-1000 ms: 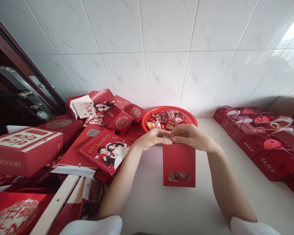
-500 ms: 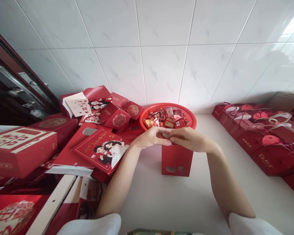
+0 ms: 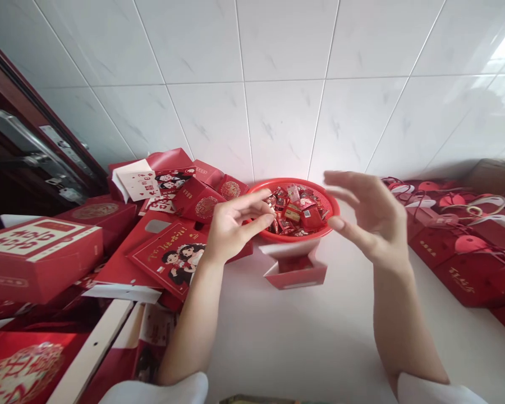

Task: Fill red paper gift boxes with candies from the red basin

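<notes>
A small red paper box (image 3: pixel 297 277), its top open, stands on the white tabletop between my hands, and neither hand touches it. My left hand (image 3: pixel 235 227) is up and to the left of it, fingers apart and holding nothing. On the other side, my right hand (image 3: pixel 370 216) is raised with thumb and fingers spread, also with nothing in it. Behind the box is a round red plastic basket (image 3: pixel 263 238) filled with wrapped candies (image 3: pixel 292 213). My left fingertips overlap the basket's left edge in view; whether they touch it I cannot tell.
To the left lies a heap of red gift boxes (image 3: pixel 37 269) and a flat bag printed with a couple (image 3: pixel 151 258). Rows of red gift bags with handles (image 3: pixel 454 269) line the right side. A tiled wall (image 3: pixel 284 123) closes off the back; a dark door (image 3: pixel 8 151) is at far left.
My hands have come off the red box and moved apart, left and right. The box now shows its open top and stands a little closer to the basket's front.
</notes>
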Action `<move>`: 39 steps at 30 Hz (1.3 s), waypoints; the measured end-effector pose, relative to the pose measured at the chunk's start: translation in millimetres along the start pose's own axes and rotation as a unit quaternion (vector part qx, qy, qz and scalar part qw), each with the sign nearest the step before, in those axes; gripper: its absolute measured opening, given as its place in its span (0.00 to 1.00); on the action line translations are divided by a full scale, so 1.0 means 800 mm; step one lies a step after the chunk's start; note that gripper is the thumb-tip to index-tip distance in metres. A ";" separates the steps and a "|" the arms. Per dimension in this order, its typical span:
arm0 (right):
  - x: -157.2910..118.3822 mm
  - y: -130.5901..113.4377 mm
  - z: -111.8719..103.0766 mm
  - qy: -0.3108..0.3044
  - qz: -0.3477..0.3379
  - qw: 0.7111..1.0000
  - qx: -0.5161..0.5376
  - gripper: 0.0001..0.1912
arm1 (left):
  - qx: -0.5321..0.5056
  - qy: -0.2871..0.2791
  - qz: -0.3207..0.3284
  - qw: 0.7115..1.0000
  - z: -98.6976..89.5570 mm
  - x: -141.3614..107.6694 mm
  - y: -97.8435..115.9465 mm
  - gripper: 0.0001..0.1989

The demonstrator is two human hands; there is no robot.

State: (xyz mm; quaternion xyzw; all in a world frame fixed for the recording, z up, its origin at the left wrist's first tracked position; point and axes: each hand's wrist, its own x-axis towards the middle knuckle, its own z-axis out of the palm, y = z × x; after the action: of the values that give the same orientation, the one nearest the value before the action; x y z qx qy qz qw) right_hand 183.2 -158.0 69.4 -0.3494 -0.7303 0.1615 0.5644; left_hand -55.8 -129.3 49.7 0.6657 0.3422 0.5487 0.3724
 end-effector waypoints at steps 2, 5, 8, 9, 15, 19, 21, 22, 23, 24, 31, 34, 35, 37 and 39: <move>0.003 0.004 0.002 -0.085 0.025 0.996 0.004 0.26 | 0.045 -0.055 -0.022 0.997 0.005 0.002 -0.002 0.20; 0.006 0.011 0.005 -0.187 0.038 0.982 0.001 0.21 | 0.071 -0.180 -0.027 0.981 0.011 0.005 0.000 0.16; 0.008 0.013 0.003 -0.226 0.041 0.973 -0.003 0.18 | 0.086 -0.228 -0.002 0.970 0.012 0.005 0.004 0.17; 0.008 0.014 0.001 -0.224 0.043 0.974 -0.006 0.17 | 0.103 -0.224 0.006 0.969 0.012 0.005 0.004 0.17; 0.008 0.025 -0.013 -0.188 0.074 0.977 -0.067 0.17 | 0.208 -0.218 -0.037 0.953 0.015 0.007 -0.014 0.18; 0.010 0.042 -0.023 -0.219 0.104 0.967 -0.074 0.19 | 0.198 -0.306 -0.063 0.929 0.020 0.008 -0.021 0.18; 0.011 0.049 -0.027 -0.244 0.115 0.961 -0.064 0.23 | 0.190 -0.315 -0.059 0.928 0.021 0.008 -0.023 0.16; 0.012 0.052 -0.029 -0.262 0.120 0.956 -0.059 0.26 | 0.193 -0.311 -0.056 0.929 0.022 0.008 -0.025 0.14; 0.012 0.054 -0.030 -0.282 0.125 0.950 -0.054 0.28 | 0.198 -0.304 -0.054 0.931 0.022 0.009 -0.027 0.14; 0.013 0.056 -0.031 -0.301 0.131 0.943 -0.051 0.30 | 0.200 -0.291 -0.053 0.934 0.023 0.009 -0.029 0.15; 0.017 0.062 -0.022 -0.329 0.151 0.932 0.015 0.36 | 0.113 -0.130 -0.062 0.983 0.017 0.017 -0.026 0.17; 0.019 0.061 -0.009 -0.282 0.176 0.940 0.077 0.33 | 0.049 -0.085 -0.087 0.991 0.015 0.019 -0.025 0.17; 0.020 0.059 -0.005 -0.263 0.181 0.943 0.096 0.32 | 0.030 -0.070 -0.096 0.992 0.014 0.019 -0.026 0.17; 0.020 0.057 0.002 -0.241 0.182 0.944 0.131 0.30 | -0.006 -0.040 -0.114 0.993 0.014 0.020 -0.028 0.16; 0.020 0.056 0.005 -0.243 0.175 0.942 0.154 0.31 | -0.039 -0.006 -0.129 0.991 0.015 0.021 -0.028 0.15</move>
State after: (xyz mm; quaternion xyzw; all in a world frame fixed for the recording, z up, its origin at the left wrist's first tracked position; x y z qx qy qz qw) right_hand 191.9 -114.4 51.3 -0.3308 -0.7384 0.4483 0.3798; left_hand -42.2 -105.5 36.9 0.6042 0.4012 0.5046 0.4683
